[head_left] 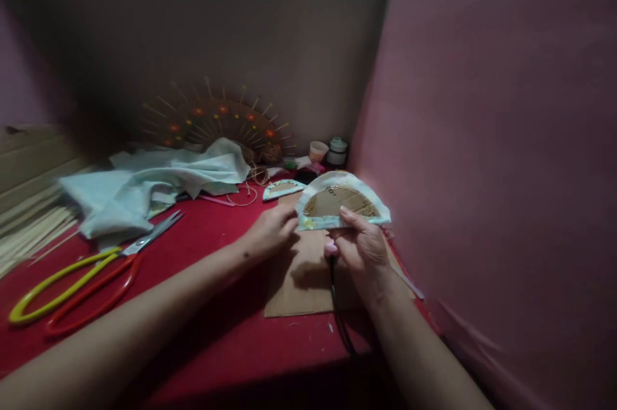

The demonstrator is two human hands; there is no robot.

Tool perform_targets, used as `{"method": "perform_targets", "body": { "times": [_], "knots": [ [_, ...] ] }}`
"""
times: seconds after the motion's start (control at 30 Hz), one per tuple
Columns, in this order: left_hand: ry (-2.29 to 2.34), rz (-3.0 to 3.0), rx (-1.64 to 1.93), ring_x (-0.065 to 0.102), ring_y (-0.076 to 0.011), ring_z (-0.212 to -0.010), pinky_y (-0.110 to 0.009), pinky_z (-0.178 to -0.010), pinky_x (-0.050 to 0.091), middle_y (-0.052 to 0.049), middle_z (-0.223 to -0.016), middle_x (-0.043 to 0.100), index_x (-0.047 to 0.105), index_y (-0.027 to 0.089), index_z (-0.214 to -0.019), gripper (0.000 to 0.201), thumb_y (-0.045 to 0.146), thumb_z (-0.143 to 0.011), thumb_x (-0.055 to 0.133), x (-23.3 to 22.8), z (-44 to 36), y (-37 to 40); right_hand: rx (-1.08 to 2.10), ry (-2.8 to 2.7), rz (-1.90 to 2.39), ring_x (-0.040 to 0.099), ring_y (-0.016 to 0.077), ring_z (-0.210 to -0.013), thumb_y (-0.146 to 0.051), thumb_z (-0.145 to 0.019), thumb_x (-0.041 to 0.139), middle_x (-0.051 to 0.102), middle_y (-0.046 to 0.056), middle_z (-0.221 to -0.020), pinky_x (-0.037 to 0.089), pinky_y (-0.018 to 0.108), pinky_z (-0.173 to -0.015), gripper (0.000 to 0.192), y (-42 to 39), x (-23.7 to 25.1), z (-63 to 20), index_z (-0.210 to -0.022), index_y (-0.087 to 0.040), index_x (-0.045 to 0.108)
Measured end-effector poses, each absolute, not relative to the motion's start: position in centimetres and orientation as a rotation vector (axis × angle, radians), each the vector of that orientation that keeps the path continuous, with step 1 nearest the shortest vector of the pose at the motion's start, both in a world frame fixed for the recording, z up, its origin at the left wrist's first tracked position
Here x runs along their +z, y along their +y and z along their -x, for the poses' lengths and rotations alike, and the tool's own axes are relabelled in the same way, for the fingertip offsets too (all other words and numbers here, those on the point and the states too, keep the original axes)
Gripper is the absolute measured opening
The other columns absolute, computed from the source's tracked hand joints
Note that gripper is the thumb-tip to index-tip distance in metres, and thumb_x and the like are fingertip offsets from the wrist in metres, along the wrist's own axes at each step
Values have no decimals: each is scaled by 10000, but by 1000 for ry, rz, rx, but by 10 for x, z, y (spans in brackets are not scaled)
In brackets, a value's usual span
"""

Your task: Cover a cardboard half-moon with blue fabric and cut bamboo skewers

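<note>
Both hands pinch a half-round fan piece point(337, 203) at centre frame, held just above a cardboard sheet point(299, 281) on the red table point(207, 256). Left hand point(270, 230) grips its left corner, fingers closed. Right hand point(361, 246) clamps the bottom edge, thumb on top, with a pink-tipped tool point(331, 249) tucked below. Scissors point(91, 275) lie lower left; pale cloth point(159, 188) behind them.

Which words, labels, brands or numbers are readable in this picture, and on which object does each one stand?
None can be read.
The small white jar and the cup by the wall are too small and dim to show any label.
The fabric-covered half-round piece that the left hand and right hand hold, and the scissors, show no print.
</note>
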State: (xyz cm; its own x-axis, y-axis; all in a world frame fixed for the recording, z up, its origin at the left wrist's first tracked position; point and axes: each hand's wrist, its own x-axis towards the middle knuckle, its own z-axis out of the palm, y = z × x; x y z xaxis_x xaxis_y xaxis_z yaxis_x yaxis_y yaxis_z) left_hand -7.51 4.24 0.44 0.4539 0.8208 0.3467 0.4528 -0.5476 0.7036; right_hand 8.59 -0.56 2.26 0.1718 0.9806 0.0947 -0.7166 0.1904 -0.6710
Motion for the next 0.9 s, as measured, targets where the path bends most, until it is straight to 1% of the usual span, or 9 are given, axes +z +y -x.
{"method": "perform_targets", "body": {
  "times": [0.07,0.13,0.23,0.33,0.43,0.5,0.6,0.73,0.9],
  "knots": [
    [1025,-1940,945,628,-161,-734,-304,-633,531,-79,-854,669,640,111,-958,370,418,-942,434,13,97,39,1353,-540,558,650,179,-718,-79,-646,631,693,-7,-718,553,399,-796,287,-4,22,-85,-905,-199,651],
    [892,-1595,972,611,-141,-690,-261,-575,505,-71,-839,666,649,116,-958,361,447,-887,522,19,107,33,1376,-510,576,636,158,-673,-63,-648,629,693,-20,-723,550,380,-793,330,-3,21,-82,-945,-208,645],
    [756,-1280,931,571,-110,-621,-223,-543,471,-35,-737,636,674,122,-859,272,367,-748,713,20,107,26,1354,-519,598,631,141,-659,-39,-650,623,693,-31,-730,545,369,-809,371,-2,17,-78,-975,-216,640],
    [775,-1190,933,530,-88,-551,-207,-506,434,-20,-654,608,675,123,-774,223,335,-730,728,18,103,23,1340,-536,622,649,149,-715,-35,-651,625,707,-19,-784,541,374,-829,388,-1,13,-75,-993,-217,641],
    [865,-1216,970,495,-82,-509,-212,-472,397,-20,-629,599,664,125,-695,181,298,-730,703,18,101,22,1328,-562,633,665,160,-782,-31,-652,624,720,-12,-856,539,379,-845,410,-1,10,-72,-1011,-228,642],
    [950,-1293,987,459,-78,-468,-220,-460,373,-1,-562,563,641,131,-631,150,247,-719,677,20,101,20,1328,-581,622,670,166,-819,-21,-646,622,722,-14,-880,536,389,-863,430,-2,10,-70,-1017,-238,642],
    [1052,-1476,1043,404,-77,-441,-220,-443,323,33,-500,497,623,140,-622,159,253,-733,628,20,99,16,1305,-612,624,670,174,-862,-13,-636,619,721,-16,-902,526,413,-898,450,-4,11,-66,-1017,-251,642],
    [1138,-1726,1173,447,-97,-536,-226,-505,356,20,-583,533,609,141,-675,209,309,-787,558,13,95,14,1261,-623,632,668,181,-888,-26,-634,620,718,-15,-900,520,425,-916,441,-7,12,-62,-1012,-252,646],
    [1149,-1861,1204,505,-122,-606,-243,-567,395,-3,-651,578,574,152,-697,174,281,-807,537,3,92,15,1265,-582,676,669,181,-818,-23,-588,657,708,-24,-804,512,439,-930,430,-8,13,-60,-969,-222,655]
  ]
}}
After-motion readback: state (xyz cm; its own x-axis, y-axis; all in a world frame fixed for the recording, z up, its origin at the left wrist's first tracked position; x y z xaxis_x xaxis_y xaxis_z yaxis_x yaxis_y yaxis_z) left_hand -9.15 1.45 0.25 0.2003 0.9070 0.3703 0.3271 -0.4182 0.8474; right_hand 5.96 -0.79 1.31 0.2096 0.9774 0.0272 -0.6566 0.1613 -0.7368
